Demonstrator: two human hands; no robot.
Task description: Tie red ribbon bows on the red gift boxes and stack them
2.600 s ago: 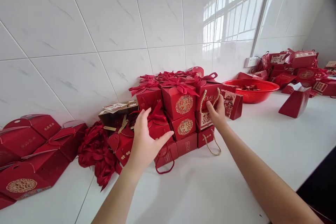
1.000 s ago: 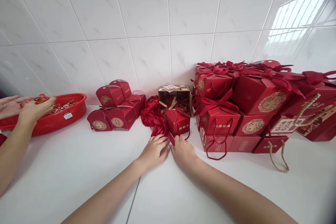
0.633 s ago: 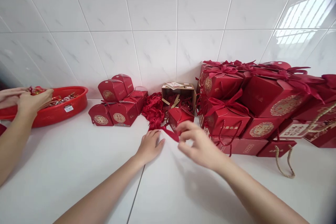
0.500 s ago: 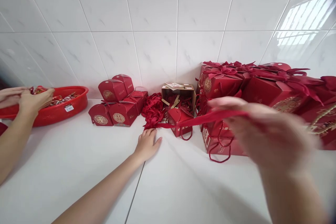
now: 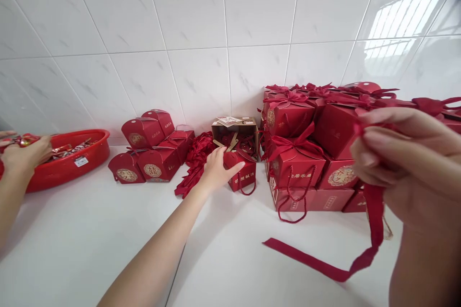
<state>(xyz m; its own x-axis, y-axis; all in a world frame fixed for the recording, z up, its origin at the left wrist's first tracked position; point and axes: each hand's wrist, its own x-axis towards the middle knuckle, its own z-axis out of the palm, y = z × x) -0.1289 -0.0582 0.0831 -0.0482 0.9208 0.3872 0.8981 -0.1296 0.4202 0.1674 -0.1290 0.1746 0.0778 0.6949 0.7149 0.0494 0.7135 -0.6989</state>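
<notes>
Lots of gold writing here. The front box in the stack of red boxes (image 5: 293, 165) reads 居乐业 at the end of its line, first character fuzzy for me. Gold characters run across the small red box (image 5: 242, 175) too, but the thumb gets in the way, and I can just about make out 似. The round gold emblems (image 5: 151, 171) on the left group of boxes (image 5: 167, 158) are too small to read, same for the white sticker (image 5: 81, 161) on the basin (image 5: 68, 170).

The ribbon (image 5: 375, 216) is flat dark red fabric, pinched between thumb and fingers of the right hand (image 5: 406, 158). It hangs down, then bends left above the white counter (image 5: 223, 254), its cut end well apart from the stack. The left hand (image 5: 216, 170) has its thumb and fingers spread at the small red box; can't tell if it's touching. A crumpled heap of ribbon (image 5: 192, 168) lies just beside it, with an open brown carton (image 5: 255, 136) behind.

The right hand is blurry, covers part of the stack and runs off the edge. Far left, a co-worker's hand (image 5: 27, 153) holds shiny wrapped bits at the basin, both partly cut off.
</notes>
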